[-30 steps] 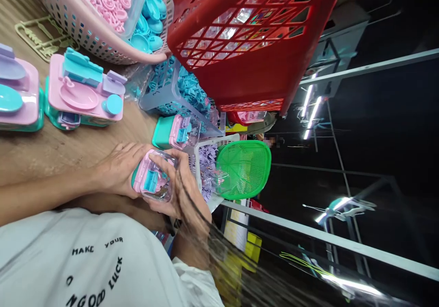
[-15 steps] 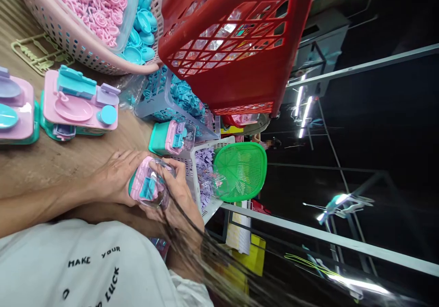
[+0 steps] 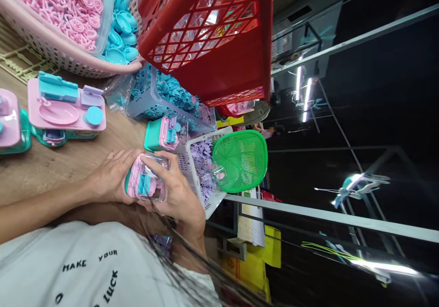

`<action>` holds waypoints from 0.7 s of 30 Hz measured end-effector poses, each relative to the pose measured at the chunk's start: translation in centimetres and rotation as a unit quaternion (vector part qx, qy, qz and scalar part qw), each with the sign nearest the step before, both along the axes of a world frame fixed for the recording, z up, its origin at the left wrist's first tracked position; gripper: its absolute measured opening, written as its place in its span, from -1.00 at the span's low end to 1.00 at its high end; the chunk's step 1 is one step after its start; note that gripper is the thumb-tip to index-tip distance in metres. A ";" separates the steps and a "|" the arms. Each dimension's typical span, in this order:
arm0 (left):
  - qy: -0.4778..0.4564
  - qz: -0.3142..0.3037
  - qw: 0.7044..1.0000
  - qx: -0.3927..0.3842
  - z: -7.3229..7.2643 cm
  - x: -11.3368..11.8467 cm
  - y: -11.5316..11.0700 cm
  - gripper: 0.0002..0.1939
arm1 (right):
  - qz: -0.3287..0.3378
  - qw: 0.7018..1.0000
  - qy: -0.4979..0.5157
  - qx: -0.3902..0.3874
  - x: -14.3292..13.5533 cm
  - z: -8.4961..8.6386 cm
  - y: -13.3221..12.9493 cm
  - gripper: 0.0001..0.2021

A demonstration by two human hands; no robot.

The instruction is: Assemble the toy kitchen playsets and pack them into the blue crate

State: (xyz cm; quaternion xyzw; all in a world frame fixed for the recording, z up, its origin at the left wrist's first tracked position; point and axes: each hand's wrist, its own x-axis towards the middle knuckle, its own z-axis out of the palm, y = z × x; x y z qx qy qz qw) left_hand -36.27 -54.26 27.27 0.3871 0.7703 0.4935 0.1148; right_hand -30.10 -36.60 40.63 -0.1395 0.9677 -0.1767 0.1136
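Note:
Between both hands is a small toy kitchen (image 3: 145, 184) with a teal base, pink top, blue parts and a clear plastic cover. My left hand (image 3: 111, 176) is closed against its teal base end. My right hand (image 3: 178, 189) wraps the clear cover, one finger lying across it. Strands of hair hide part of the lower edge. A similar covered toy kitchen (image 3: 164, 134) stands just beyond my hands. An uncovered toy kitchen (image 3: 58, 115) with a pink sink and blue pieces sits on the table, another partly visible beside it.
A pink basket (image 3: 68, 62) holds pink and blue parts. Beside it stand a large red crate (image 3: 222, 73), a translucent bin (image 3: 142, 108) of blue parts, a white basket (image 3: 214, 206) of purple parts and a green basket (image 3: 248, 160). A pale yellow plastic frame (image 3: 29, 62) lies at left.
The whole view has shifted slightly, with the crate and pink basket appearing farther left. Both hands still hold the covered toy kitchen, which looks turned a little.

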 end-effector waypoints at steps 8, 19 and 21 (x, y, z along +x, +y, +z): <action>0.023 0.011 0.999 0.024 -1.7 -1.4 -0.8 0.08 | -0.089 0.995 0.031 -0.035 1.5 -3.7 0.2 0.01; 0.198 0.168 0.963 -0.070 1.9 -1.0 -3.5 -0.03 | -0.105 0.976 0.170 -0.087 -8.5 -6.1 -2.8 0.00; 0.209 0.174 0.959 -0.081 2.6 -1.7 -3.0 -0.02 | -0.135 0.970 0.188 -0.075 -9.0 -6.5 -3.8 -0.05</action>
